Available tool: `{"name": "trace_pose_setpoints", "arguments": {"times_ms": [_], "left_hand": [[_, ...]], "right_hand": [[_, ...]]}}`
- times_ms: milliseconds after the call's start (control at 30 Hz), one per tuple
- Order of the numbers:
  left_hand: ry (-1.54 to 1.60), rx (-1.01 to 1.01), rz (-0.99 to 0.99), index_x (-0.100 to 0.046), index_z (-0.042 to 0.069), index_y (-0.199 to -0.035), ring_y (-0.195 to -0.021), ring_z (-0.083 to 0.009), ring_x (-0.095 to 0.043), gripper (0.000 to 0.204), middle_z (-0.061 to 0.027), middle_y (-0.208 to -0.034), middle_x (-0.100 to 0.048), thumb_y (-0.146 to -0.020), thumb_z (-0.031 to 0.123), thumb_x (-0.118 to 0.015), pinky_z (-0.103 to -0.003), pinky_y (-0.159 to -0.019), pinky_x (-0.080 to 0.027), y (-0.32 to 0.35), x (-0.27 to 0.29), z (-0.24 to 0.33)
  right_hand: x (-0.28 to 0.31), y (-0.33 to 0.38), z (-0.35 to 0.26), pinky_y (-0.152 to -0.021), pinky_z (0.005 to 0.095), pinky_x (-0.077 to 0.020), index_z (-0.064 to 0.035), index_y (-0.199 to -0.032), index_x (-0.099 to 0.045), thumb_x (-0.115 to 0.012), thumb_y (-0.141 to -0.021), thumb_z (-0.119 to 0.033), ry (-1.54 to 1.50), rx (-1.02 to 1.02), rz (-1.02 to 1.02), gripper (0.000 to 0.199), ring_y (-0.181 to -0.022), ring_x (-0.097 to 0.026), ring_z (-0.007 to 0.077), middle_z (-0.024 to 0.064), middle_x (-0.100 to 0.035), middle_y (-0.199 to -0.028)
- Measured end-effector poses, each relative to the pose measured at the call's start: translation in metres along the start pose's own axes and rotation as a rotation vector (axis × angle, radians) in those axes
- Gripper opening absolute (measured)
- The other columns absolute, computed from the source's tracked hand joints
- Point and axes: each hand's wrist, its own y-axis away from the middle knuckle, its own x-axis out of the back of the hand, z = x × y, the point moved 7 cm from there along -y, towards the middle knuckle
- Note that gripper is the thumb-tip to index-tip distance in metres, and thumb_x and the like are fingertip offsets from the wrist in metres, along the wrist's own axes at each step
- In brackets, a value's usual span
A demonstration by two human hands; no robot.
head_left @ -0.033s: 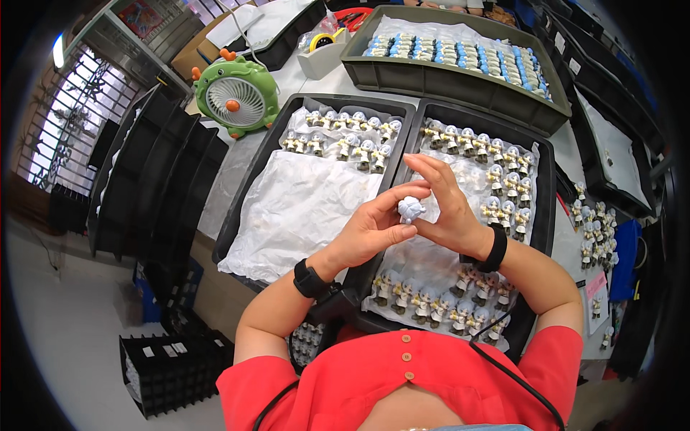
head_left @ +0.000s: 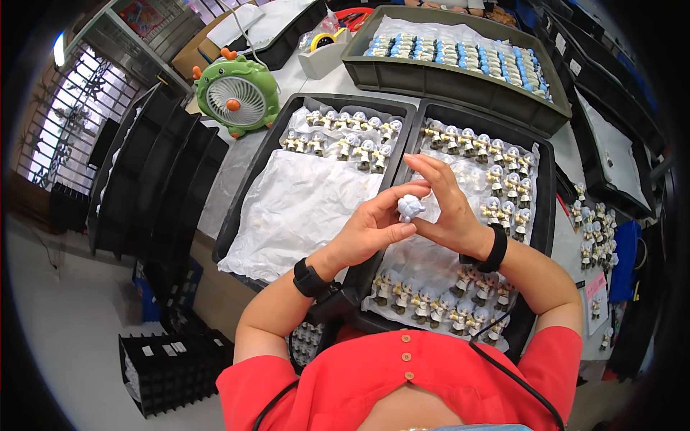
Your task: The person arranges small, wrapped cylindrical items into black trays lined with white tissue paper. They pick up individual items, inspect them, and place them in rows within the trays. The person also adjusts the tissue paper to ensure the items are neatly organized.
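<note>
Between both hands, above the inner edges of two black trays, is a small figurine [head_left: 410, 208], its pale blue-grey head turned up toward me. My left hand [head_left: 374, 220] is closed on it with thumb and fingers. My right hand [head_left: 451, 214] grips its other side, thumb and index finger bent in and the other fingers raised. The figurine's lower part is hidden by the fingers. Beneath my right hand lies the right tray [head_left: 548, 208], lined with white sheet and holding rows of similar figurines. The left tray [head_left: 228, 228] has two rows of them at its far end.
A green fan [head_left: 237, 97] stands beyond the left tray, near a tape dispenser [head_left: 323, 57]. An olive bin [head_left: 453, 90] of blue-and-white pieces sits at the back. More figurines [head_left: 595, 233] stand at the right. Stacked black trays [head_left: 154, 179] rise at left; a cable [head_left: 521, 391] crosses my shirt.
</note>
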Motion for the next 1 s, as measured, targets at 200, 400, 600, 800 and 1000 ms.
{"name": "trace_pose_setpoints", "arguments": {"times_ms": [200,400,600,800,1000], "left_hand": [[0.465,0.102,0.08,-0.035,0.004,-0.137,-0.121,-0.0318,-0.048,0.055,-0.0099,-0.131,-0.047,-0.093,0.03,-0.055,-0.042,-0.095,-0.046,-0.002,0.011,-0.007],[0.518,0.145,0.079,-0.034,0.006,-0.137,-0.118,-0.0314,-0.052,0.054,-0.0114,-0.129,-0.047,-0.098,0.042,-0.04,-0.041,-0.092,-0.05,-0.002,0.013,-0.014],[0.568,0.192,0.146,-0.037,0.004,-0.134,-0.115,-0.0246,-0.054,0.054,-0.0111,-0.127,-0.05,-0.097,0.044,-0.038,-0.036,-0.089,-0.05,-0.002,0.013,-0.019],[0.501,0.181,0.168,-0.037,0.004,-0.134,-0.116,-0.0228,-0.054,0.056,-0.0115,-0.127,-0.05,-0.097,0.046,-0.038,-0.035,-0.09,-0.049,-0.002,0.016,-0.02],[0.496,0.132,0.189,-0.036,0.005,-0.135,-0.116,-0.0243,-0.054,0.053,-0.0115,-0.129,-0.05,-0.097,0.041,-0.041,-0.037,-0.092,-0.049,-0.003,0.017,-0.017]], "right_hand": [[-0.003,-0.002,-0.001,-0.085,0.0326,-0.0496,-0.0079,-0.133,-0.042,-0.081,-0.065,-0.012,-0.12,-0.028,-0.037,0.079,-0.104,-0.052,0.0234,0.0121,-0.044,-0.127],[-0.005,-0.001,0.006,-0.083,0.0325,-0.0491,-0.0052,-0.128,-0.048,-0.081,-0.065,-0.016,-0.132,-0.067,-0.051,0.071,-0.096,-0.055,0.0205,0.0108,-0.049,-0.122],[-0.01,0.003,0.019,-0.085,0.0332,-0.0483,-0.0036,-0.126,-0.05,-0.08,-0.067,-0.022,-0.223,-0.215,-0.104,0.068,-0.096,-0.056,0.0211,0.0105,-0.051,-0.118],[-0.017,0.008,0.032,-0.091,0.031,-0.0435,-0.0067,-0.13,-0.049,-0.079,-0.07,-0.016,-0.378,-0.324,-0.132,0.068,-0.102,-0.053,0.017,0.0058,-0.052,-0.116],[-0.021,0.01,0.037,-0.09,0.0303,-0.0424,-0.0126,-0.134,-0.047,-0.076,-0.072,-0.017,-0.507,-0.386,-0.133,0.069,-0.107,-0.051,0.017,0.0052,-0.052,-0.118]]}}
